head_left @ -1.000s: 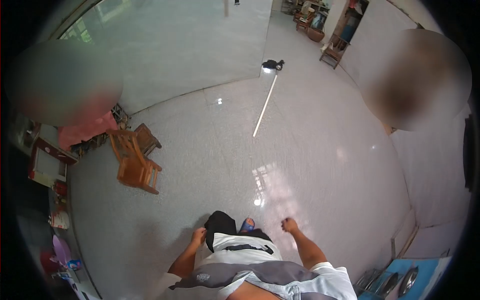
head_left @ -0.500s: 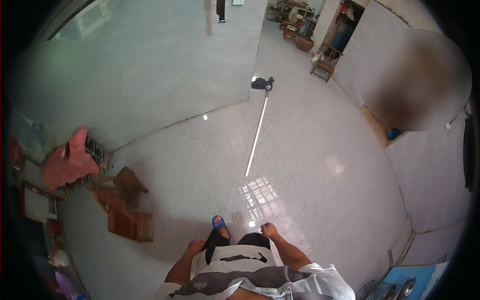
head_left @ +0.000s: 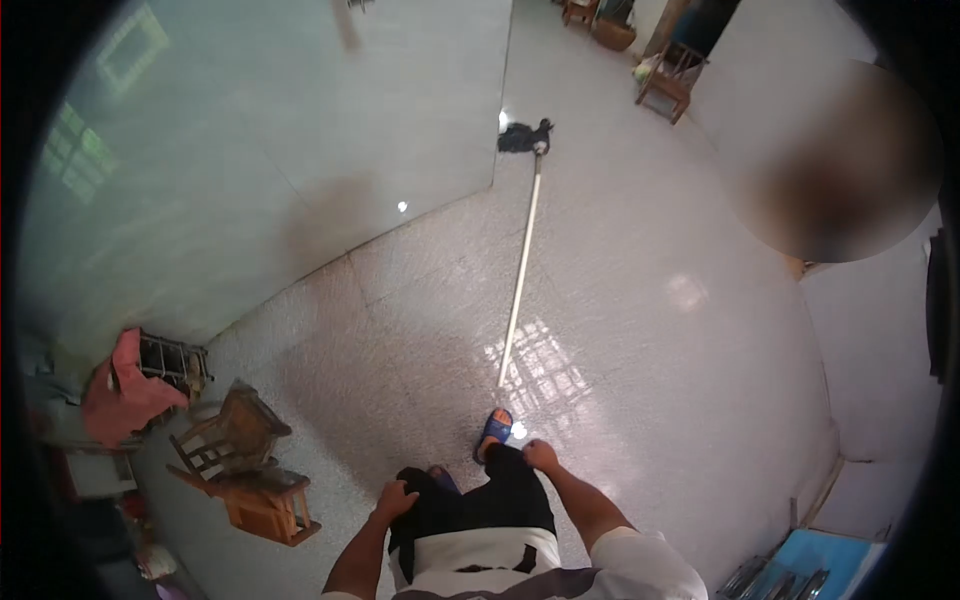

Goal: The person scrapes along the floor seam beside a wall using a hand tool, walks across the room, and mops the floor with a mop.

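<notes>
My left hand [head_left: 397,497] is at the thigh of my black trousers [head_left: 515,495], its fingers curled on the cloth. On the other side, my right hand [head_left: 540,456] is closed at the trouser leg near the knee. Ahead of my feet a mop lies on the floor, its pale pole [head_left: 522,265] pointing towards me and its dark mop head [head_left: 520,137] by the wall corner. Neither hand touches the mop. A blue slipper [head_left: 495,428] on my right foot is just short of the pole's end.
Wooden chairs [head_left: 262,500] stand at the left, near a rack [head_left: 175,358] draped with a pink cloth [head_left: 128,395]. Another wooden chair [head_left: 670,85] and a basket [head_left: 614,36] are at the far end. A blue panel [head_left: 825,560] is at the lower right.
I have stepped forward, my right foot now leading, and the view has tipped down. The pole's end is closer to my feet. Both hands stay at the trousers.
</notes>
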`<action>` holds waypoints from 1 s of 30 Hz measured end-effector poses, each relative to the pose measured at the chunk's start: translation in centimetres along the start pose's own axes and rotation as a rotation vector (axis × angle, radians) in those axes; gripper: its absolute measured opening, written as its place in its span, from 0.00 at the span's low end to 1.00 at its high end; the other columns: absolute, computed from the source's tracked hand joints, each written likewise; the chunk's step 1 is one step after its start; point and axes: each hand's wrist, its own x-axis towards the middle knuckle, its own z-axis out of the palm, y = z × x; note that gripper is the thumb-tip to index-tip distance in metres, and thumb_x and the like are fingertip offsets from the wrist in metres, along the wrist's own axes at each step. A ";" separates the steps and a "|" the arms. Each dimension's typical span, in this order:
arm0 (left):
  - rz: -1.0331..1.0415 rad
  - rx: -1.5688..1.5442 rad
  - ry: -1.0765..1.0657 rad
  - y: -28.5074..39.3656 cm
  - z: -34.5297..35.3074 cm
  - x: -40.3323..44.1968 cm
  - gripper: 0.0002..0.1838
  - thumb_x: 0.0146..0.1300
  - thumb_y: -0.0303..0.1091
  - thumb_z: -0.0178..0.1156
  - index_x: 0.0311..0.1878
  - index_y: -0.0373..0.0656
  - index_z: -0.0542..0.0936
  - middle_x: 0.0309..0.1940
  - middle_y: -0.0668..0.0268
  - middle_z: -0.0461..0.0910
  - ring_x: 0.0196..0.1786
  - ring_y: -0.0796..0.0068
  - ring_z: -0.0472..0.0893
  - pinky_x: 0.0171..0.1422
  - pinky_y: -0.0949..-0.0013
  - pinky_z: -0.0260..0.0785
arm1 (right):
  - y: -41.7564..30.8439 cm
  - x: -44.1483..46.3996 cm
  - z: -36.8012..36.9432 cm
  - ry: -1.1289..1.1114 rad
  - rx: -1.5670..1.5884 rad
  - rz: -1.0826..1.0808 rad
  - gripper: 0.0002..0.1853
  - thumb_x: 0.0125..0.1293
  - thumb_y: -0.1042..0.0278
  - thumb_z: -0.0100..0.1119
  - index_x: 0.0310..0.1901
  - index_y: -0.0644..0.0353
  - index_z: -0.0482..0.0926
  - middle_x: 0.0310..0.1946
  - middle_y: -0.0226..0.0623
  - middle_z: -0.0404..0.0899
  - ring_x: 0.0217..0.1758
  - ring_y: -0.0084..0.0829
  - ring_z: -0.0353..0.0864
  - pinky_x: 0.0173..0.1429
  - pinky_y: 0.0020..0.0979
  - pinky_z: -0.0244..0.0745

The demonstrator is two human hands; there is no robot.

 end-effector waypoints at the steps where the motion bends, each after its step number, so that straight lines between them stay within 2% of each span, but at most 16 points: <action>1: -0.066 -0.045 0.075 1.6 -0.8 0.0 0.34 0.51 0.49 0.61 0.57 0.36 0.69 0.53 0.45 0.69 0.57 0.47 0.69 0.60 0.56 0.63 | 0.1 3.0 0.6 -0.039 0.081 0.046 0.16 0.53 0.58 0.49 0.25 0.63 0.80 0.20 0.42 0.80 0.24 0.37 0.80 0.34 0.37 0.74; 3: -0.159 -0.092 0.128 2.8 -0.8 1.9 0.39 0.50 0.52 0.62 0.61 0.36 0.65 0.56 0.43 0.65 0.59 0.45 0.66 0.61 0.54 0.62 | 1.0 8.5 2.3 0.107 -0.078 -0.111 0.17 0.55 0.57 0.48 0.25 0.65 0.78 0.21 0.48 0.78 0.26 0.42 0.80 0.35 0.41 0.74; 4: -0.166 -0.095 0.145 2.5 -0.1 3.0 0.41 0.49 0.52 0.62 0.62 0.37 0.62 0.57 0.42 0.62 0.60 0.44 0.65 0.60 0.53 0.63 | 0.1 10.7 1.8 -0.044 -0.019 0.024 0.18 0.55 0.56 0.48 0.27 0.65 0.79 0.24 0.52 0.79 0.32 0.47 0.80 0.41 0.44 0.73; 6: -0.187 -0.084 0.151 3.5 -0.7 5.8 0.43 0.49 0.53 0.63 0.63 0.39 0.60 0.59 0.42 0.59 0.61 0.43 0.64 0.60 0.52 0.63 | -1.3 15.0 2.2 -0.043 -0.096 0.061 0.19 0.54 0.55 0.50 0.31 0.65 0.79 0.32 0.56 0.78 0.41 0.51 0.78 0.46 0.45 0.71; 9: -0.337 0.081 0.179 5.7 -3.5 7.0 0.38 0.50 0.51 0.62 0.60 0.39 0.64 0.56 0.45 0.62 0.59 0.46 0.66 0.59 0.53 0.63 | 0.1 23.0 5.4 -0.023 -0.128 0.123 0.20 0.56 0.53 0.53 0.35 0.66 0.76 0.36 0.57 0.77 0.44 0.53 0.77 0.48 0.47 0.71; 11: -0.275 0.057 0.245 4.3 -3.6 7.3 0.35 0.49 0.48 0.62 0.58 0.41 0.67 0.55 0.48 0.64 0.56 0.48 0.67 0.57 0.53 0.64 | 1.8 27.2 7.9 0.010 -0.121 0.203 0.25 0.53 0.51 0.58 0.44 0.64 0.70 0.41 0.57 0.76 0.47 0.54 0.76 0.51 0.48 0.70; 14: -0.281 0.003 0.294 2.8 -4.6 6.9 0.33 0.47 0.46 0.63 0.57 0.43 0.68 0.53 0.50 0.65 0.55 0.49 0.68 0.56 0.53 0.65 | 2.1 32.2 10.7 0.122 -0.168 0.268 0.31 0.53 0.49 0.59 0.52 0.61 0.62 0.46 0.58 0.73 0.50 0.56 0.74 0.53 0.49 0.69; 15: -0.295 0.008 0.286 2.7 -5.0 7.3 0.33 0.47 0.46 0.63 0.57 0.43 0.68 0.53 0.50 0.65 0.55 0.49 0.68 0.56 0.53 0.65 | 2.7 34.2 11.5 0.069 -0.150 0.288 0.32 0.54 0.49 0.60 0.53 0.62 0.59 0.48 0.58 0.71 0.51 0.56 0.73 0.54 0.48 0.69; 16: -0.270 -0.014 0.311 2.7 -5.3 7.5 0.33 0.47 0.45 0.63 0.56 0.43 0.68 0.52 0.50 0.65 0.55 0.49 0.68 0.56 0.53 0.65 | 0.0 34.6 10.9 0.137 -0.185 0.408 0.31 0.54 0.52 0.60 0.51 0.62 0.59 0.45 0.56 0.74 0.49 0.53 0.75 0.52 0.47 0.71; 19: -0.235 -0.044 0.331 2.3 -5.6 8.1 0.32 0.46 0.44 0.64 0.56 0.44 0.69 0.51 0.50 0.66 0.55 0.49 0.68 0.55 0.53 0.65 | -0.3 36.6 11.5 0.131 -0.145 0.525 0.29 0.54 0.54 0.60 0.50 0.62 0.59 0.41 0.54 0.76 0.47 0.49 0.78 0.50 0.46 0.73; 21: -0.210 -0.054 0.336 2.1 -5.7 8.0 0.32 0.46 0.44 0.64 0.56 0.44 0.69 0.51 0.50 0.66 0.54 0.49 0.68 0.55 0.53 0.65 | 0.1 37.2 12.1 0.151 -0.177 0.412 0.28 0.53 0.53 0.59 0.50 0.62 0.62 0.39 0.50 0.79 0.46 0.46 0.79 0.48 0.44 0.74; 22: -0.213 -0.063 0.329 1.9 -5.6 8.3 0.32 0.46 0.44 0.64 0.55 0.44 0.69 0.51 0.50 0.66 0.54 0.49 0.68 0.55 0.53 0.65 | -0.5 37.7 11.8 0.041 -0.293 0.395 0.29 0.51 0.49 0.59 0.48 0.63 0.70 0.42 0.49 0.79 0.46 0.46 0.79 0.50 0.43 0.73; 25: -0.194 -0.075 0.311 1.6 -5.6 7.9 0.31 0.46 0.44 0.64 0.55 0.43 0.70 0.50 0.50 0.66 0.54 0.49 0.68 0.55 0.53 0.65 | -5.0 35.8 9.6 -0.034 -0.215 0.390 0.32 0.47 0.44 0.60 0.46 0.65 0.76 0.41 0.49 0.79 0.46 0.45 0.80 0.51 0.41 0.73; 26: -0.181 -0.078 0.297 1.5 -5.6 7.6 0.31 0.47 0.45 0.64 0.55 0.43 0.70 0.50 0.50 0.67 0.53 0.48 0.69 0.55 0.53 0.65 | -6.9 34.0 8.8 -0.048 -0.155 0.291 0.31 0.48 0.44 0.60 0.44 0.67 0.76 0.38 0.52 0.80 0.44 0.46 0.80 0.48 0.41 0.73; 27: -0.158 -0.085 0.303 1.0 -5.2 7.4 0.31 0.47 0.45 0.64 0.55 0.43 0.70 0.50 0.50 0.67 0.53 0.48 0.69 0.55 0.53 0.65 | -3.1 34.6 12.0 -0.039 -0.148 0.113 0.30 0.48 0.45 0.60 0.38 0.70 0.76 0.34 0.55 0.79 0.42 0.47 0.80 0.46 0.42 0.74; 30: -0.043 -0.056 0.266 -1.5 -2.4 8.9 0.32 0.49 0.47 0.63 0.56 0.41 0.70 0.49 0.50 0.68 0.52 0.49 0.71 0.55 0.53 0.64 | -11.7 25.2 9.4 -0.399 0.257 0.272 0.20 0.53 0.56 0.62 0.26 0.71 0.75 0.18 0.47 0.77 0.15 0.32 0.79 0.17 0.32 0.74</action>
